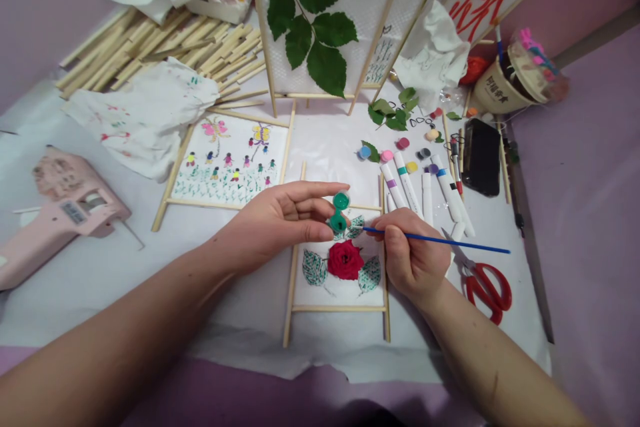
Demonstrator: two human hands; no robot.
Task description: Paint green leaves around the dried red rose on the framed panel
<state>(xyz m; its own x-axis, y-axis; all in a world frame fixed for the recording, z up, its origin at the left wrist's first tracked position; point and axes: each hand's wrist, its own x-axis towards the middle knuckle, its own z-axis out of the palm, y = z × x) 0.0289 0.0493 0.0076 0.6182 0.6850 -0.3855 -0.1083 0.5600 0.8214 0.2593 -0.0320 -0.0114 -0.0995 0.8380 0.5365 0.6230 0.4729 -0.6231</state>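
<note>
My left hand (290,213) pinches a small opened pot of green paint (339,221), its round lid flipped up. A thin blue paintbrush (450,241) is held in my right hand (417,250), its tip close to the pot's opening; whether it touches the paint I cannot tell. Below both hands lies a wooden-framed white panel (320,297). On the panel is a red rose (345,259), with green-dabbed leaf drawings (315,269) around it. My hands cover part of the panel's upper half.
Red-handled scissors (487,290), white markers (450,190) and a black phone (481,157) lie on the right. A pink glue gun (65,213) is at left. Behind are a framed butterfly picture (225,160), wooden sticks (165,47) and a standing leaf panel (320,27).
</note>
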